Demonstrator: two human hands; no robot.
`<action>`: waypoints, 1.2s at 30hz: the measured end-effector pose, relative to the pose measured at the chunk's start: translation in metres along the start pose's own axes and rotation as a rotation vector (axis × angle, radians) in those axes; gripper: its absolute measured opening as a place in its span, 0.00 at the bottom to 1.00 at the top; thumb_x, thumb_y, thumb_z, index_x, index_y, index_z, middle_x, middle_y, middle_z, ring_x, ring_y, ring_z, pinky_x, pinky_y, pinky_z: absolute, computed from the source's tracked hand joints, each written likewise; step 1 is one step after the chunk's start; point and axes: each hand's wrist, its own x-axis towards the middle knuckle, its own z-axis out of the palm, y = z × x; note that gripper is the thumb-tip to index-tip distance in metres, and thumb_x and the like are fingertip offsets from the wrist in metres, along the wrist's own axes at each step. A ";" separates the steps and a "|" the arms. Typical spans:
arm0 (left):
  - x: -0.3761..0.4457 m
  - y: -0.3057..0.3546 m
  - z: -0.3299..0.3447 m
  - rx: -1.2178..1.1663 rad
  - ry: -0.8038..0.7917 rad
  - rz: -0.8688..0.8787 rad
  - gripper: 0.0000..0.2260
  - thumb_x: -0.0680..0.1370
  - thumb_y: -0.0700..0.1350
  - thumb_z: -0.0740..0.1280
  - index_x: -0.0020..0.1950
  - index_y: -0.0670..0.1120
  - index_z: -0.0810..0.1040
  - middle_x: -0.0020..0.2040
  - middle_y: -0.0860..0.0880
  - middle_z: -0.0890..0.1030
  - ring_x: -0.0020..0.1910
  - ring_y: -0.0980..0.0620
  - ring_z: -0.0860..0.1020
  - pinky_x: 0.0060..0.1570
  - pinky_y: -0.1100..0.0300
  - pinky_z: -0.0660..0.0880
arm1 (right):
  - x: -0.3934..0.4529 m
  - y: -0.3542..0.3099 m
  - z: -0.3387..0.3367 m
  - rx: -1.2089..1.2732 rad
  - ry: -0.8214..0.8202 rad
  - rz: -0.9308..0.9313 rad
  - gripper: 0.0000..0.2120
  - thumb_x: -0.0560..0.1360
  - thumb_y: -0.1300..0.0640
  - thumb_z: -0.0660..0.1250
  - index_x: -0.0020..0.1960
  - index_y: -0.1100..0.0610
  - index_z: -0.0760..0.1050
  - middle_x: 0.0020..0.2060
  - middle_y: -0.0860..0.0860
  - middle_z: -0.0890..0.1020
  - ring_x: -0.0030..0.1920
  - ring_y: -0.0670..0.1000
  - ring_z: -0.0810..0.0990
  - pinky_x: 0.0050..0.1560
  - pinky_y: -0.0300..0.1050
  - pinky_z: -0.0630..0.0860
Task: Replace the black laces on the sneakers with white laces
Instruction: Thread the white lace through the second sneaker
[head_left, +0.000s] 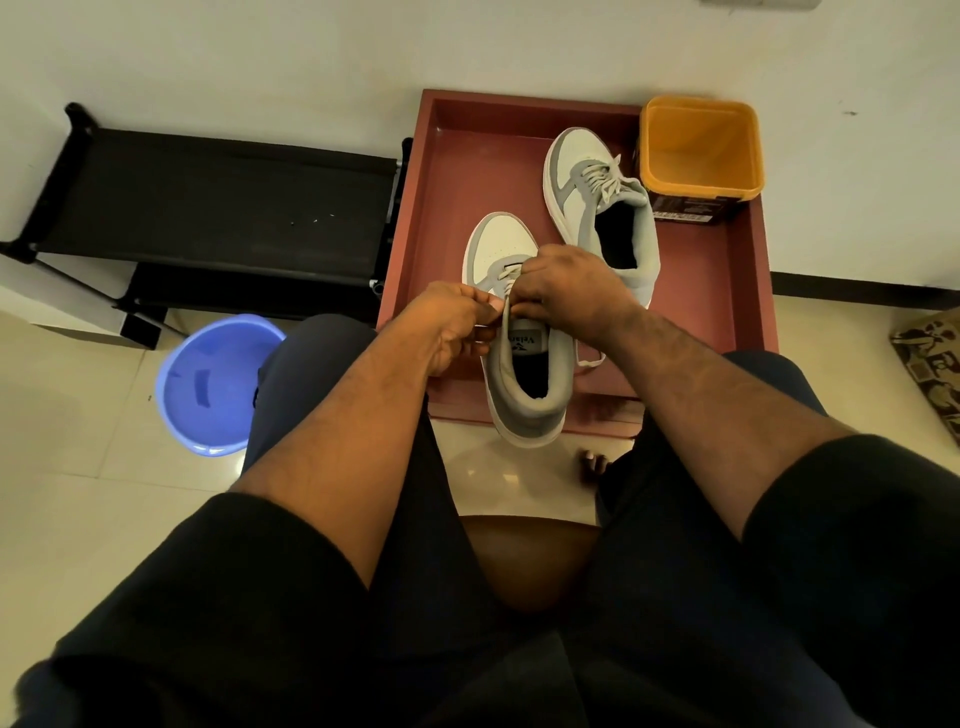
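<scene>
Left hand (457, 325): fingers curled, pinching at the tongue edge of the near sneaker (524, 364). Right hand (563, 288): curled over the lacing area of the same sneaker, fingertips at the white lace (509, 271); exact grip hidden. Near sneaker: grey and white, toe pointing away, heel overhanging the near edge of the red tray (436, 208). Second sneaker (597, 208): laced white, lying further back in the tray, beside the orange tub (698, 150) at the far right corner. Black rack (218, 208) to the left against the wall. Blue bucket (213, 384) on pale tiled floor (78, 467). Dark shorts, dark sleeves.
</scene>
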 end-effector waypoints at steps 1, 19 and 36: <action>0.002 0.000 0.000 -0.012 -0.001 -0.016 0.02 0.78 0.37 0.67 0.50 0.41 0.79 0.39 0.45 0.80 0.39 0.48 0.78 0.42 0.53 0.76 | -0.001 0.000 0.001 0.042 0.003 0.016 0.06 0.71 0.57 0.74 0.43 0.60 0.83 0.37 0.55 0.82 0.40 0.57 0.78 0.38 0.47 0.71; 0.012 -0.015 0.008 -0.052 0.116 0.030 0.07 0.80 0.38 0.64 0.45 0.43 0.79 0.39 0.45 0.81 0.35 0.51 0.77 0.31 0.59 0.73 | -0.017 -0.008 0.018 0.205 0.048 0.231 0.11 0.76 0.55 0.67 0.57 0.52 0.81 0.50 0.50 0.82 0.54 0.56 0.72 0.54 0.53 0.65; 0.008 -0.012 0.014 0.203 0.183 0.181 0.07 0.83 0.44 0.61 0.52 0.43 0.77 0.46 0.44 0.81 0.43 0.50 0.78 0.36 0.58 0.76 | -0.008 -0.003 0.016 0.127 0.109 0.242 0.09 0.70 0.49 0.73 0.47 0.53 0.81 0.51 0.51 0.78 0.54 0.57 0.72 0.53 0.54 0.66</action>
